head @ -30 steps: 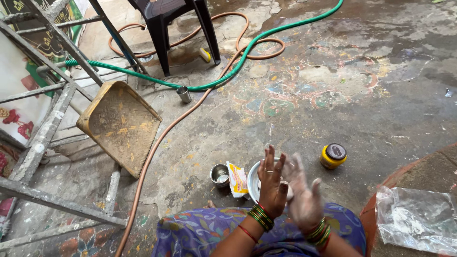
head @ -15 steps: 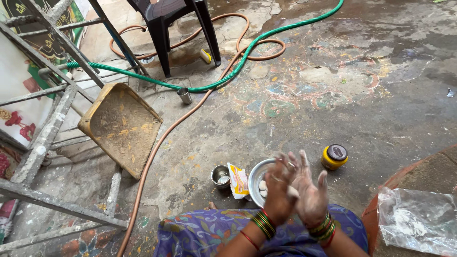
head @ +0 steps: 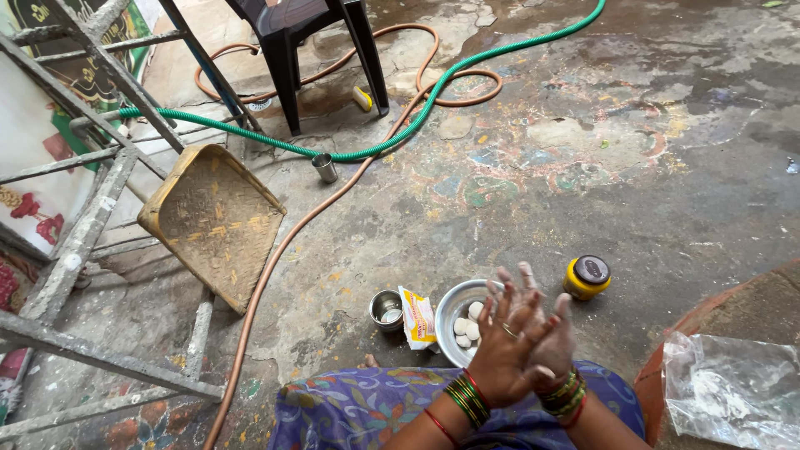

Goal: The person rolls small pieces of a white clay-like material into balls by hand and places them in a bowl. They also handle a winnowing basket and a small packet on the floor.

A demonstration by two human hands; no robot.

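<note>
The left hand (head: pixel 504 354) lies palm-to-palm over the right hand (head: pixel 546 333), fingers spread and dusted white, bangled wrists close together.

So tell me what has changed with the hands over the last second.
The left hand and right hand, held apart and upright a second ago, have come down and closed palm to palm over the steel bowl; whether anything sits between them is hidden. More of the white balls in the bowl now show. The yellow jar, small steel cup and packet stayed put.
</note>
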